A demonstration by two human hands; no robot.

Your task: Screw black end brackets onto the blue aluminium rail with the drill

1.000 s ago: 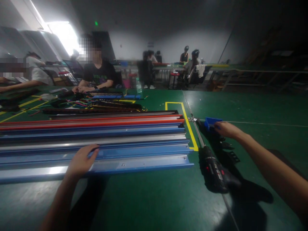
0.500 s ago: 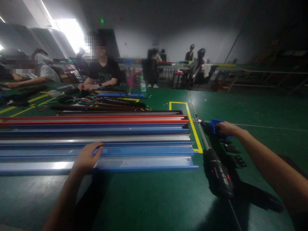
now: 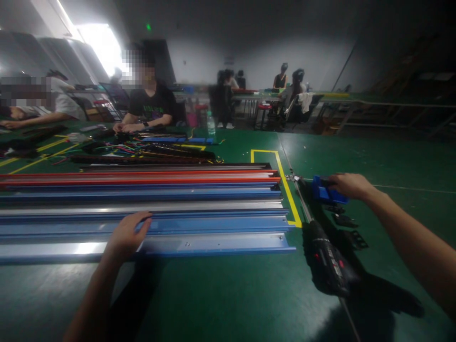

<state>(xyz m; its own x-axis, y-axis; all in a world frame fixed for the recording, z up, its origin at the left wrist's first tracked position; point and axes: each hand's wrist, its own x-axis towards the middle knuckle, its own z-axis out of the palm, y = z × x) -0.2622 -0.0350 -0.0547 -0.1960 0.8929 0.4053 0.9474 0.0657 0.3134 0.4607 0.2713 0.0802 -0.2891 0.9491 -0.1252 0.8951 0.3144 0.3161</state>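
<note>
My left hand (image 3: 125, 235) lies flat, fingers stretched, on the nearest blue metal rail (image 3: 213, 242) of a row of long blue, silver and red rails (image 3: 160, 190). My right hand (image 3: 348, 185) reaches out to a small blue plastic bin (image 3: 325, 194) on the green table and has its fingers closed over the bin's far rim. A black power screwdriver (image 3: 326, 259) lies on the table between the rails' ends and my right arm.
Small black parts (image 3: 347, 223) lie just below the bin. Yellow tape lines (image 3: 283, 185) mark the green table (image 3: 228, 294). Across it a person in a black shirt (image 3: 149, 107) works among coloured wires (image 3: 117, 149). More people sit at far tables.
My right hand has drawn the blue bin slightly rightward and nearer to me. The left hand stays on the rail. The view shifted a little.
</note>
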